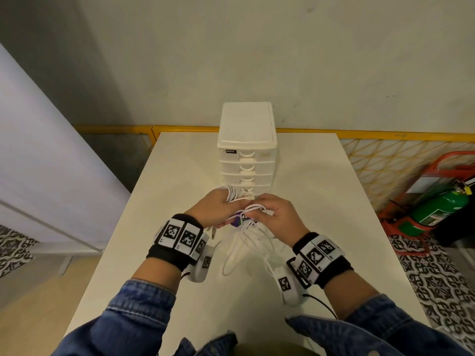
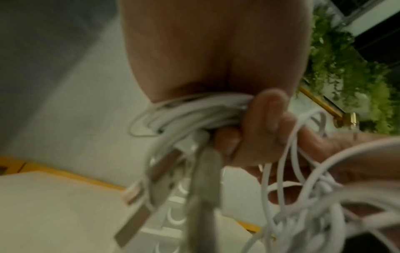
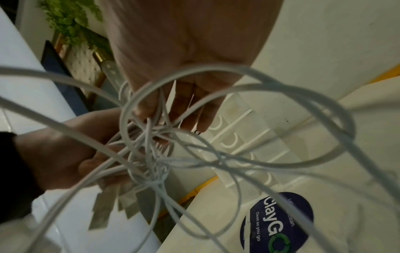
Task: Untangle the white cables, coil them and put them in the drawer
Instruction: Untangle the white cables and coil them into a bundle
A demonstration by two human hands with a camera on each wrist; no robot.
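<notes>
both hands work above the worktop's middle: our left hand (image 1: 213, 208) has its fingers (image 2: 266, 119) curled round a bundle of white cables (image 2: 190, 111), our right hand (image 1: 276, 214) pinches the snarl (image 3: 151, 164). pulling hard could tighten that knot, we judge. blur hides which strand goes where; every drawer (image 1: 246, 164) looks closed.

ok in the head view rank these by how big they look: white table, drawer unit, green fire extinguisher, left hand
1. white table
2. drawer unit
3. green fire extinguisher and left hand: they look alike, and the hand is nearer the camera, so no ranking.
</notes>
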